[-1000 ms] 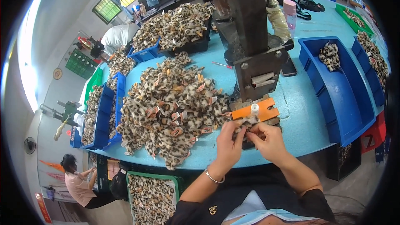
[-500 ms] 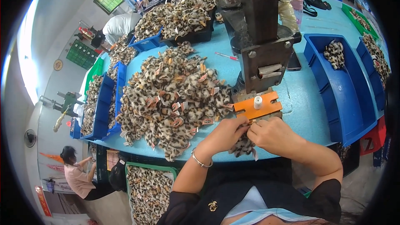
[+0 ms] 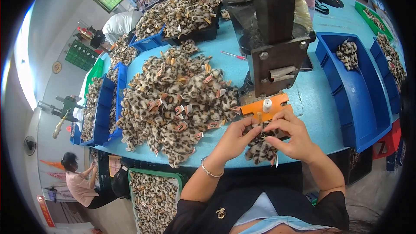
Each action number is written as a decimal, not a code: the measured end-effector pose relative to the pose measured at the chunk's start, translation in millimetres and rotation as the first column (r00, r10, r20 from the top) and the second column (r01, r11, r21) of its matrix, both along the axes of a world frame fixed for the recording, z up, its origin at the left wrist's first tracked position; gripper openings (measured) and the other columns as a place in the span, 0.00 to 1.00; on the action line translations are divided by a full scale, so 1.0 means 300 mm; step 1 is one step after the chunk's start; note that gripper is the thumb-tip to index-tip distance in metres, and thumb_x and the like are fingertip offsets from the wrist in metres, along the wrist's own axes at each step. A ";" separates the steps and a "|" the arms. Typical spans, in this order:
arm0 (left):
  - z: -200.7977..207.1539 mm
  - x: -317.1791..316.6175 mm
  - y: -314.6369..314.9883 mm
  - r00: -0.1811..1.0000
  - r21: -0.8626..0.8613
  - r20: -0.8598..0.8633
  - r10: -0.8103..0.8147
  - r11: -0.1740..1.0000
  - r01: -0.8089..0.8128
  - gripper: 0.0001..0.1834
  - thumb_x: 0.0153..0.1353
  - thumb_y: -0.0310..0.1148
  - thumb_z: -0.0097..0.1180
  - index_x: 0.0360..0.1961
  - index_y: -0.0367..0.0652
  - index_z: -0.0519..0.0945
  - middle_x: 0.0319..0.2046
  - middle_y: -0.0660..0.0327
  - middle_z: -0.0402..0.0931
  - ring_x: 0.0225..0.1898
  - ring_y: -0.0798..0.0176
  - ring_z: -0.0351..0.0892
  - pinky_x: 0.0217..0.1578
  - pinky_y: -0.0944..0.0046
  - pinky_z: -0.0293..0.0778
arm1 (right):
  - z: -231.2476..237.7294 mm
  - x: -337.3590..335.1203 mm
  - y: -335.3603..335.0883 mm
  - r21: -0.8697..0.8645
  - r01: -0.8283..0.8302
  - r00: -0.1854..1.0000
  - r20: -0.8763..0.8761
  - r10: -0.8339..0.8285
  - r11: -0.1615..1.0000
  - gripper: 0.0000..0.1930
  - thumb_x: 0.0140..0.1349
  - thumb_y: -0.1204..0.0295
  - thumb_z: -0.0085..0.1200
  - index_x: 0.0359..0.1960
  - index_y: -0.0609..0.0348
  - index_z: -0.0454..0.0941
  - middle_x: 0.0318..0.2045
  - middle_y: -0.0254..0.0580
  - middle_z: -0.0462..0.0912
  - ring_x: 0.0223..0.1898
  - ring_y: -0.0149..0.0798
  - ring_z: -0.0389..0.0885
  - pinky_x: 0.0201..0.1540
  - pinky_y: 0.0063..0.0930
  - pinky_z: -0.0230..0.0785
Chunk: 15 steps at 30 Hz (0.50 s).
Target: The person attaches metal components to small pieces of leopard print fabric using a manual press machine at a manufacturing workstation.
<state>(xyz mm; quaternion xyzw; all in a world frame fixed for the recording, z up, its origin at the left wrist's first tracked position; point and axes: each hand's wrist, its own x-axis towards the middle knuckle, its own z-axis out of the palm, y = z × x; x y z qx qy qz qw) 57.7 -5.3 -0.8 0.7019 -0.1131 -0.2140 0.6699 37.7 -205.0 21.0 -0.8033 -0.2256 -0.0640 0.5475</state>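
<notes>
A leopard-print plush piece (image 3: pixel 261 152) with a white tag hangs at the table's front edge, below an orange slotted plate (image 3: pixel 284 104). My left hand (image 3: pixel 236 138) pinches it between thumb and fingers. My right hand (image 3: pixel 294 138) grips the same piece from the other side, thumb and forefinger curved around its upper part. Small dark round details show between the fingertips; what they are I cannot make out. A yellowish strip stands up above my fingers, against the plate. On the plate sits a white cylindrical post (image 3: pixel 267 105), under a dark metal press (image 3: pixel 277 67).
A large heap of plush pieces (image 3: pixel 177 104) lies left of the press. Right of it stands a blue bin (image 3: pixel 364 99) with one piece inside. More filled bins line the left side, and a green-rimmed crate (image 3: pixel 180 177) sits below. Another person (image 3: pixel 82 177) works at far left.
My right hand has opened its grip wider and turned, showing more of the plush piece. Both hands stay close together, and the yellowish strip now shows above them. The view has shifted slightly.
</notes>
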 end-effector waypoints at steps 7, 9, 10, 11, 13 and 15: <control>-0.006 0.007 0.017 0.983 0.074 -0.096 -0.155 0.984 0.162 0.10 0.67 0.33 0.50 0.41 0.35 0.76 0.31 0.71 0.74 0.31 0.81 0.67 0.32 0.77 0.66 | -0.045 0.041 -0.012 0.016 -0.156 0.985 -0.074 0.156 0.988 0.05 0.53 0.76 0.61 0.32 0.58 0.80 0.34 0.38 0.70 0.34 0.36 0.72 0.35 0.26 0.65; 0.007 0.002 0.013 0.983 0.028 -0.109 -0.146 0.988 0.150 0.10 0.66 0.33 0.50 0.38 0.35 0.76 0.28 0.71 0.72 0.29 0.81 0.64 0.29 0.77 0.63 | -0.032 0.045 -0.014 0.031 -0.184 0.973 -0.138 0.186 0.982 0.05 0.54 0.75 0.60 0.32 0.59 0.80 0.34 0.37 0.70 0.34 0.34 0.72 0.35 0.25 0.65; 0.013 0.000 0.011 0.983 -0.020 -0.122 -0.138 0.990 0.137 0.11 0.66 0.34 0.51 0.34 0.35 0.76 0.25 0.72 0.70 0.27 0.81 0.61 0.26 0.76 0.61 | -0.026 0.044 -0.014 0.045 -0.211 0.955 -0.202 0.215 0.977 0.04 0.54 0.75 0.60 0.32 0.59 0.80 0.35 0.37 0.70 0.34 0.33 0.72 0.35 0.24 0.65; 0.016 -0.001 0.009 0.983 -0.019 -0.122 -0.139 0.990 0.138 0.11 0.66 0.34 0.51 0.34 0.35 0.76 0.25 0.72 0.70 0.27 0.81 0.61 0.26 0.76 0.61 | -0.023 0.043 -0.012 0.046 -0.209 0.956 -0.201 0.214 0.977 0.04 0.54 0.75 0.60 0.32 0.59 0.80 0.35 0.37 0.70 0.34 0.33 0.72 0.35 0.24 0.65; 0.020 0.000 0.011 0.988 -0.040 -0.097 -0.121 0.992 0.117 0.11 0.66 0.34 0.50 0.35 0.35 0.77 0.25 0.73 0.70 0.27 0.81 0.62 0.26 0.76 0.61 | -0.016 0.042 -0.006 0.128 -0.102 0.962 -0.240 0.130 0.987 0.03 0.55 0.75 0.60 0.30 0.59 0.79 0.35 0.35 0.70 0.34 0.30 0.71 0.34 0.23 0.65; 0.008 -0.003 0.017 0.991 -0.024 -0.086 -0.100 0.995 0.098 0.11 0.66 0.34 0.50 0.37 0.35 0.76 0.27 0.72 0.71 0.29 0.81 0.64 0.29 0.76 0.62 | 0.005 0.029 -0.012 0.105 -0.087 0.966 -0.233 0.110 0.991 0.03 0.55 0.75 0.60 0.30 0.59 0.79 0.35 0.36 0.70 0.34 0.32 0.71 0.34 0.23 0.65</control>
